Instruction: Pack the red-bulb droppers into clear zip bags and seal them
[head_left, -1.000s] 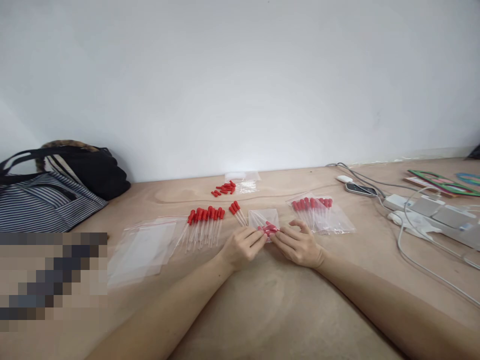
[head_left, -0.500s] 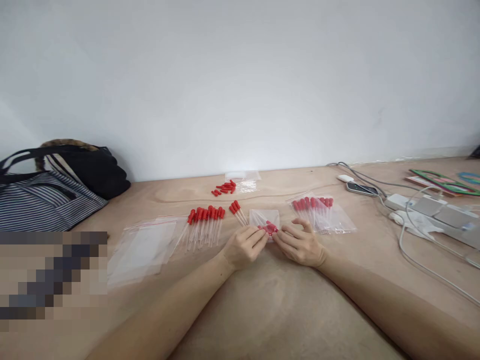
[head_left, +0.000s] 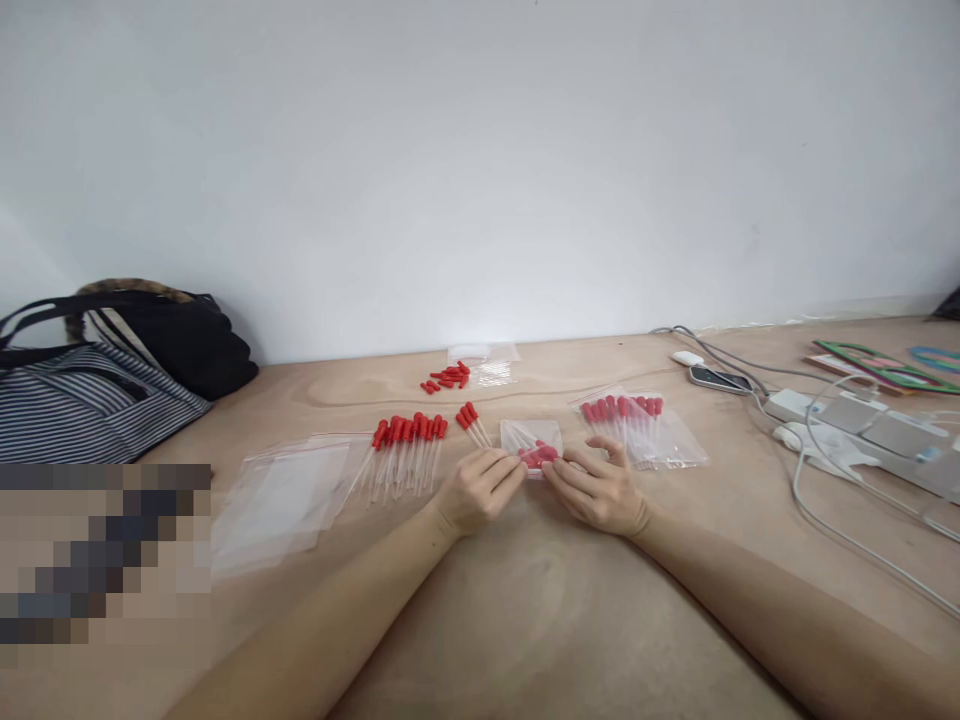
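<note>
Between my hands lies a clear zip bag [head_left: 531, 435] with several red-bulbed droppers inside, its near edge toward me. My left hand [head_left: 481, 487] pinches the left end of that edge. At the right end, my right hand [head_left: 596, 490] grips the same edge with thumb and fingers. Left of the bag, a few loose droppers [head_left: 471, 415] rest on the table, and a larger row of red-capped droppers [head_left: 409, 440] lies beyond my left wrist. A filled bag of droppers [head_left: 637, 425] sits just past my right hand.
Flat clear bags [head_left: 289, 500] are stacked at the left. Loose red bulbs [head_left: 450, 376] lie near the wall beside clear tubes [head_left: 495, 373]. A striped bag [head_left: 97, 395] stands far left. A phone [head_left: 720, 380], cables and a power strip [head_left: 900, 440] occupy the right.
My left hand has shifted slightly left along the bag's near edge, so more of the edge and the red bulbs shows between my hands. The view has moved a little.
</note>
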